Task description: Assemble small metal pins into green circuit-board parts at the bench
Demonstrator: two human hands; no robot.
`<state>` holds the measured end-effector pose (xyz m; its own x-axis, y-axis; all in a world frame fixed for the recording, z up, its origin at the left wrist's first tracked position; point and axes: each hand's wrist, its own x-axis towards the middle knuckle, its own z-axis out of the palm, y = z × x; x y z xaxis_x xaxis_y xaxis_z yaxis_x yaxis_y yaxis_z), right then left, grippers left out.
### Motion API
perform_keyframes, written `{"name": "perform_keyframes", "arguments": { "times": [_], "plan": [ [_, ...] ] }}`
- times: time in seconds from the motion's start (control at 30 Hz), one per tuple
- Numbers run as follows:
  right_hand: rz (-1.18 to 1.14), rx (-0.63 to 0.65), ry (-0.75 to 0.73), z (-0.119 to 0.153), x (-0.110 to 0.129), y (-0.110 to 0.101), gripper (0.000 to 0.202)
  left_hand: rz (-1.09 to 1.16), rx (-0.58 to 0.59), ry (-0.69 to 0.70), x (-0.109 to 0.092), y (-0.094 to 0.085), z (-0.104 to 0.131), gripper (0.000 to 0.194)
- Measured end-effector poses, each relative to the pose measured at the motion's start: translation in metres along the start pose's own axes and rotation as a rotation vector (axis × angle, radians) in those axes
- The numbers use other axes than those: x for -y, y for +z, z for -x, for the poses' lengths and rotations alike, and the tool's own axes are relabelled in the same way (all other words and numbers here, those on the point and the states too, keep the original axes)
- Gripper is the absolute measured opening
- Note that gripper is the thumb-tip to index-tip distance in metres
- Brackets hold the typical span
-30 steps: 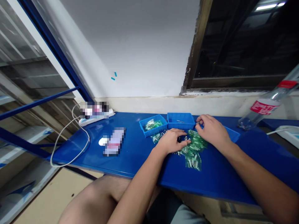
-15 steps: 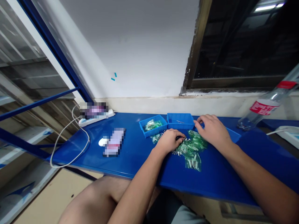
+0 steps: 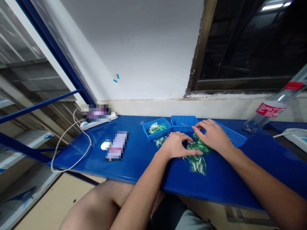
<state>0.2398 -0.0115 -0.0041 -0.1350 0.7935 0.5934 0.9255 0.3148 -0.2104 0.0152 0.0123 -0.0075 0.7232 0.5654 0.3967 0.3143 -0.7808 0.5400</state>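
Note:
My left hand [image 3: 177, 145] rests over a pile of small green clear bags, its thumb stretched out over them and its fingers apart. Small metal-looking pieces [image 3: 183, 157] show beneath it. My right hand [image 3: 213, 135] arches over the far right side of the green bags [image 3: 202, 147], thumb apart from the fingers, with nothing visible in its grasp. One bag with light, rod-like pieces [image 3: 198, 166] lies nearest the front edge. Another small bag [image 3: 159, 141] is left of my left hand. What lies directly under both palms is hidden.
A blue tray [image 3: 148, 135] holds green bags; beside it another blue tray [image 3: 176, 127] has thin metal pieces. A third blue tray [image 3: 237, 138] is partly behind my right hand. A plastic bottle [image 3: 271, 110], blurred phone [image 3: 117, 145], white round object [image 3: 105, 146] and power strip [image 3: 99, 122] are around.
My left thumb has spread outward over the green bags. My right hand has shifted left and slightly nearer my left hand, uncovering more of the third tray.

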Motion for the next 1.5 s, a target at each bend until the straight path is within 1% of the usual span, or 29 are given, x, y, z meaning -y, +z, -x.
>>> {"name": "perform_keyframes", "arguments": {
  "times": [0.07,0.1,0.17,0.23,0.33,0.47,0.6,0.7,0.77,0.87,0.93,1.0,1.07,1.1,1.17,1.23,1.3,1.4,1.5],
  "plan": [
    [-0.005,-0.003,0.002,0.0,0.0,0.001,0.024,-0.031,0.048,0.006,0.0,0.001,0.0,0.064],
    [-0.006,-0.005,0.002,0.0,0.0,0.001,0.024,-0.039,0.068,0.004,0.001,0.002,0.0,0.065],
    [-0.012,-0.007,0.002,0.0,0.0,0.003,0.024,-0.041,0.09,0.005,0.005,0.003,-0.001,0.06],
    [-0.022,-0.006,0.002,0.0,0.0,0.003,0.024,-0.032,0.082,0.007,0.009,0.004,-0.002,0.052],
    [-0.042,-0.011,0.005,0.0,0.002,0.003,0.022,0.004,0.01,-0.014,0.012,0.004,-0.003,0.043],
    [-0.111,-0.058,0.026,-0.002,0.009,-0.002,0.02,0.13,-0.129,-0.048,0.008,0.001,-0.004,0.033],
    [-0.23,-0.113,0.116,-0.002,0.021,-0.007,0.021,0.278,-0.301,-0.128,0.004,-0.001,-0.006,0.025],
    [-0.385,-0.085,0.187,0.0,0.029,-0.004,0.025,0.469,-0.377,-0.177,0.005,0.0,-0.008,0.017],
    [-0.533,-0.055,0.229,0.001,0.033,0.001,0.032,0.596,-0.402,-0.175,0.008,0.0,-0.009,0.016],
    [-0.855,-0.039,0.335,0.002,0.038,0.01,0.045,0.681,-0.422,-0.167,0.011,0.0,-0.009,0.016],
    [-0.993,-0.061,0.401,0.002,0.041,0.015,0.05,0.626,-0.435,-0.156,0.012,-0.001,-0.008,0.017],
    [-1.044,-0.097,0.446,0.001,0.042,0.016,0.053,0.467,-0.462,-0.109,0.011,-0.002,-0.007,0.018],
    [-1.053,-0.131,0.48,0.0,0.042,0.016,0.054,0.272,-0.473,-0.032,0.01,-0.003,-0.005,0.023],
    [-1.051,-0.143,0.494,0.0,0.041,0.015,0.055,0.195,-0.457,0.006,0.01,-0.002,-0.004,0.028],
    [-1.035,-0.146,0.503,0.001,0.038,0.015,0.055,0.108,-0.392,0.07,0.011,-0.001,-0.003,0.042],
    [-1.002,-0.111,0.477,0.003,0.037,0.015,0.054,0.08,-0.332,0.117,0.014,0.002,-0.003,0.051],
    [-0.966,-0.06,0.445,0.005,0.037,0.016,0.053,0.071,-0.315,0.139,0.017,0.003,-0.003,0.052],
    [-0.969,-0.018,0.414,0.007,0.039,0.018,0.047,0.084,-0.343,0.13,0.019,0.003,-0.004,0.05],
    [-1.031,-0.018,0.379,0.007,0.039,0.019,0.045,0.131,-0.35,0.078,0.015,-0.002,-0.005,0.038]
  ]
}}
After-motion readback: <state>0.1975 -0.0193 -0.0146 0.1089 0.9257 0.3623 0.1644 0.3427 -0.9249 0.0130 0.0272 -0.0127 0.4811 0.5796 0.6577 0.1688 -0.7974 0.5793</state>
